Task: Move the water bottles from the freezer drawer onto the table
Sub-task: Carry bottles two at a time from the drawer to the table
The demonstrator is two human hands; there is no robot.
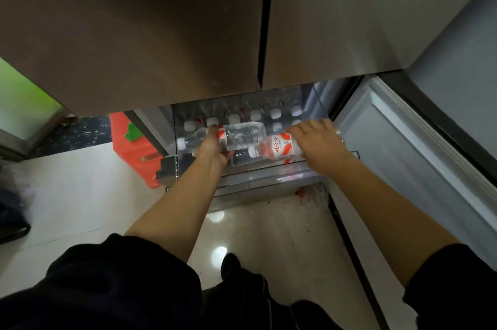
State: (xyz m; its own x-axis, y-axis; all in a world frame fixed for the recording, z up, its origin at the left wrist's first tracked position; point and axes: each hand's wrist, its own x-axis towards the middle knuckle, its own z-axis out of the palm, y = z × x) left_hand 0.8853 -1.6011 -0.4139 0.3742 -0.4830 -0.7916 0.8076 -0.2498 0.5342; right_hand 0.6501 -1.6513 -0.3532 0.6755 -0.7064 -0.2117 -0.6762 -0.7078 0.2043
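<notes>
The left hand (213, 148) grips one water bottle (242, 136) sideways over the freezer drawer (269, 176). The right hand (317, 144) grips a second bottle (277, 148), cap pointing left.

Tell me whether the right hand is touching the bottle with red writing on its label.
Touching. The head view shows the right hand gripping the bottle at its base end, fingers curled over it with no gap.

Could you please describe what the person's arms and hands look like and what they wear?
The left sleeve and right sleeve are dark fabric, pushed up near the elbows, leaving everything below bare. The left hand and right hand wear no gloves; no watch shows.
</notes>
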